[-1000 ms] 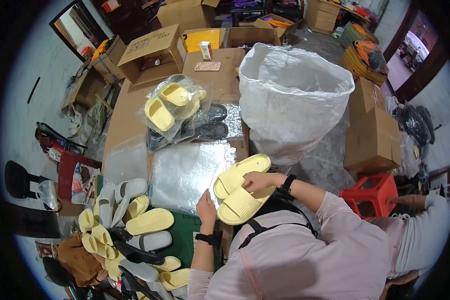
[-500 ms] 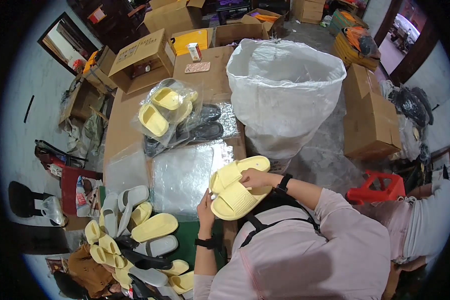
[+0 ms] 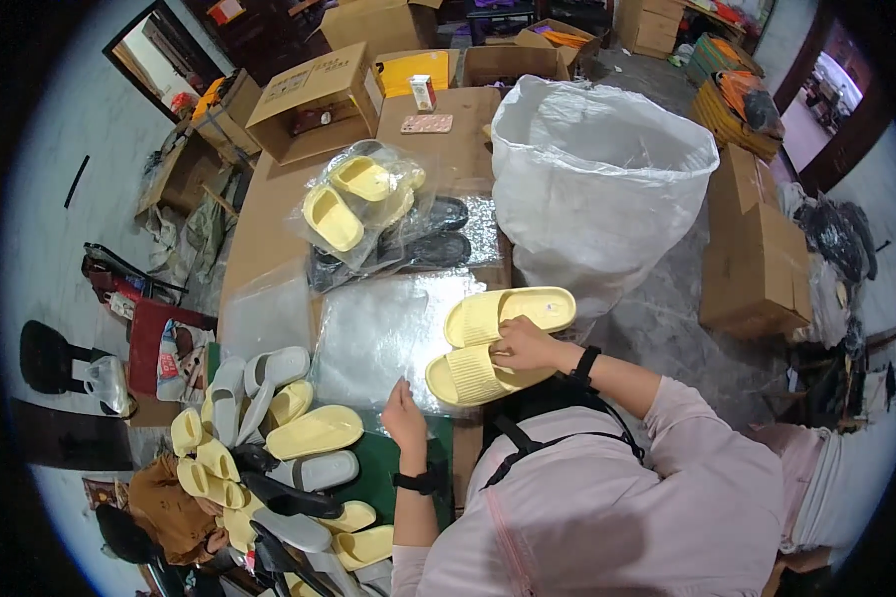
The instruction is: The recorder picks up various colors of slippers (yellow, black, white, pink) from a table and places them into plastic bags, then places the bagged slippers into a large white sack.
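Observation:
A pair of pale yellow slide slippers (image 3: 468,375) with ribbed straps lies side by side in my right hand (image 3: 528,343), whose fingers grip them at their inner edges. The toes point left, above the right part of a stack of clear plastic bags (image 3: 368,333). My left hand (image 3: 404,416) is apart from the slippers, at the lower edge of the bags. Its fingers are drawn together; whether a thin bag edge is between them is hidden. Farther up the table, bagged yellow slippers (image 3: 334,219) rest partly over bagged black slippers (image 3: 438,249).
A heap of yellow, grey and black slippers (image 3: 314,431) lies at the lower left. Beyond the table's right edge stands a large open white sack (image 3: 587,219). Cardboard boxes (image 3: 314,99), a phone (image 3: 427,123) and a small white box (image 3: 423,92) occupy the far end.
The slippers have moved right with my right hand and turned more level. My left hand has come away from them and lowered slightly. The whole view has shifted somewhat.

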Demonstrator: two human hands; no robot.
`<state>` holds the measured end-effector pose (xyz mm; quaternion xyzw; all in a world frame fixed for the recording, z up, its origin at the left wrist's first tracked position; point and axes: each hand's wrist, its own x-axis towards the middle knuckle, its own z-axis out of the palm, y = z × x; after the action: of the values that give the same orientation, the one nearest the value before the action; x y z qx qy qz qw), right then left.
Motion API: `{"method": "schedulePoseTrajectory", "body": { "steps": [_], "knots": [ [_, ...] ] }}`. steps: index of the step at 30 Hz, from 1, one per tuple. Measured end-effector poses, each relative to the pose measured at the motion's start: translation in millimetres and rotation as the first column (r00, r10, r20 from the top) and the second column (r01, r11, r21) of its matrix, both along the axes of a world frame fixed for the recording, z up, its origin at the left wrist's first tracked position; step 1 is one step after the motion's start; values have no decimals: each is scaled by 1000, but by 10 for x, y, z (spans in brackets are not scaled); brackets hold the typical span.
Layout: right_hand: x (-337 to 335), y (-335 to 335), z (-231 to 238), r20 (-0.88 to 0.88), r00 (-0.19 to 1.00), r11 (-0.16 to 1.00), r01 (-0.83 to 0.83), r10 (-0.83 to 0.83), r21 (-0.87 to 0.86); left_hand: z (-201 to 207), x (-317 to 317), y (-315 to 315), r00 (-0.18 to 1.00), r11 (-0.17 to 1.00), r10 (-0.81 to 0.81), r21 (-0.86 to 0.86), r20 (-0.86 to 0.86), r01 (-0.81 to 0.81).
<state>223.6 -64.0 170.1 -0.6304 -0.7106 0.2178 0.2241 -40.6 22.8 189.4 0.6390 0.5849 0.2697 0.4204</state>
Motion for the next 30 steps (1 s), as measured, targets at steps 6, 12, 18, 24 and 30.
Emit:
{"method": "schedulePoseTrajectory", "body": {
  "steps": [6,12,18,24,30],
  "knots": [
    [-156,-41,346,171,962,957,-242,215,159,-31,135,-120,926,903,-214,299,-311,309],
    [-265,164,79,180,951,938,-285,251,198,-55,276,-209,881,832,-308,348,-361,433],
    [-385,270,-24,173,985,930,-65,1,362,17,177,-301,788,761,-209,410,-579,503],
    [-682,290,-54,283,948,938,-223,145,265,184,290,-433,760,783,-153,392,-631,483],
    [-956,525,-437,206,974,960,-144,95,241,304,326,-549,900,848,-426,307,-92,433]
  ]
}}
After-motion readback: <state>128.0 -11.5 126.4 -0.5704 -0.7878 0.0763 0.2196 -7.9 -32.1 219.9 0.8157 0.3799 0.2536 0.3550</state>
